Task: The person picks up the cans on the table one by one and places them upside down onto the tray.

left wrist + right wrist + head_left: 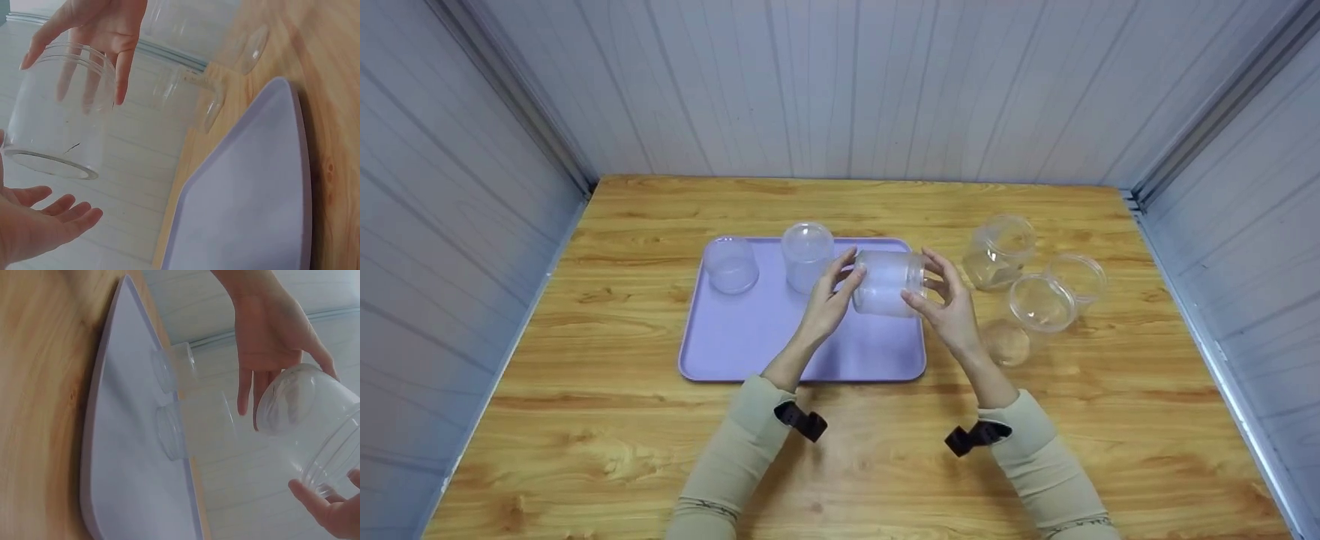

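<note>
A clear jar point(889, 283) lies sideways in the air above the right part of the purple tray point(720, 352). My right hand point(952, 307) grips its rim end, thumb on the near side and fingers on the far side. At the base end is my left hand point(826, 306), its fingers extended. The left wrist view shows a gap between the left fingers point(64, 216) and the base of the jar point(59, 124). From the right wrist, the left hand point(270, 332) appears beside the jar's base, thumb close to the glass; contact is unclear.
Two clear containers stand on the tray's back part, one at the left corner point(731, 265) and a taller one point(808, 259) near the middle. Several clear jars point(1042, 304) are grouped on the wooden table point(615, 442) right of the tray. Panelled walls surround the table's back and sides.
</note>
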The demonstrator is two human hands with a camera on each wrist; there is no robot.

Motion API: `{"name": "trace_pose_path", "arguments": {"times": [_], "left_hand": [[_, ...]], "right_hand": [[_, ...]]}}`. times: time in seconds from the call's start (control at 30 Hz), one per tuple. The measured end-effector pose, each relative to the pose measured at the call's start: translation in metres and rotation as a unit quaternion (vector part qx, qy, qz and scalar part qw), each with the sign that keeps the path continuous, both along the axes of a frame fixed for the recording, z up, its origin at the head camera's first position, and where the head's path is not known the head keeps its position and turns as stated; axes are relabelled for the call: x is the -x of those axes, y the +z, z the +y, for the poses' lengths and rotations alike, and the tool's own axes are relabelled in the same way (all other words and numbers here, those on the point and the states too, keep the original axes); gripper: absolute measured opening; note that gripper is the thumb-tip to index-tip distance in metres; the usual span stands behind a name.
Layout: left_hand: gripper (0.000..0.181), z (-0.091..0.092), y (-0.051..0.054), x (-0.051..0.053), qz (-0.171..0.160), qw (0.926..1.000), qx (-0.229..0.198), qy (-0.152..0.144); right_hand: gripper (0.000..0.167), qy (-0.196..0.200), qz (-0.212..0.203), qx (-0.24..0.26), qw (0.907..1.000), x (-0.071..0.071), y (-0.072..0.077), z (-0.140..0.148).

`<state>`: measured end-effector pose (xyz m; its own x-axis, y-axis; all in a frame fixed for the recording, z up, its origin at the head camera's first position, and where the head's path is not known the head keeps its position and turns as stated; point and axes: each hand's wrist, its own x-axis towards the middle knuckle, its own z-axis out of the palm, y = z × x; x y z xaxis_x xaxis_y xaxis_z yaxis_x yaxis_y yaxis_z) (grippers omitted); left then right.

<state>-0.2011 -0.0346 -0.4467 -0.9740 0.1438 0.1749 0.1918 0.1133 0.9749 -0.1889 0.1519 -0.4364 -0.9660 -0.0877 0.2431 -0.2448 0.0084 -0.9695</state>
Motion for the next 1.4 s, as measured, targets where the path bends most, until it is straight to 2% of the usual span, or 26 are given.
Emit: {"name": "trace_pose_path", "arguments": {"times": [0.13,0.23,0.37,0.47,0.53,0.77,0.87,1.13,1.27,1.4], "left_hand": [[0.052,0.001,-0.001,-0.002,-0.003,0.9997,-0.019,-0.011],[0.053,0.002,0.001,-0.004,-0.012,0.9986,-0.040,-0.031],[0.058,0.003,0.017,-0.013,-0.026,0.9955,-0.070,-0.059],[0.062,0.005,0.028,-0.020,-0.036,0.9932,-0.092,-0.062],[0.064,0.007,0.029,-0.021,-0.043,0.9912,-0.111,-0.057],[0.068,0.011,0.006,-0.008,-0.048,0.9824,-0.177,-0.039],[0.067,0.012,0.003,-0.007,-0.046,0.9799,-0.191,-0.033],[0.068,0.015,0.005,-0.007,-0.033,0.9809,-0.191,-0.013],[0.069,0.014,0.008,-0.007,-0.030,0.9840,-0.175,-0.002],[0.073,0.012,0.011,-0.006,-0.030,0.9896,-0.140,-0.001]], "right_hand": [[0.062,0.021,0.010,0.030,0.9993,0.000,-0.003,-0.001],[0.060,0.034,0.016,0.056,0.9978,0.001,-0.004,-0.002],[0.061,0.047,0.008,0.099,0.9939,0.001,-0.007,-0.002],[0.062,0.057,0.001,0.126,0.9904,0.002,-0.007,-0.002],[0.063,0.060,0.001,0.131,0.9896,0.002,-0.008,-0.003],[0.064,0.062,-0.003,0.126,0.9900,0.002,-0.008,-0.004],[0.063,0.067,-0.013,0.132,0.9888,0.001,-0.008,-0.003],[0.063,0.078,-0.030,0.130,0.9879,0.002,-0.003,0.000],[0.064,0.087,-0.034,0.116,0.9889,0.001,-0.001,0.003],[0.065,0.093,-0.035,0.116,0.9882,0.001,0.002,0.005]]}}
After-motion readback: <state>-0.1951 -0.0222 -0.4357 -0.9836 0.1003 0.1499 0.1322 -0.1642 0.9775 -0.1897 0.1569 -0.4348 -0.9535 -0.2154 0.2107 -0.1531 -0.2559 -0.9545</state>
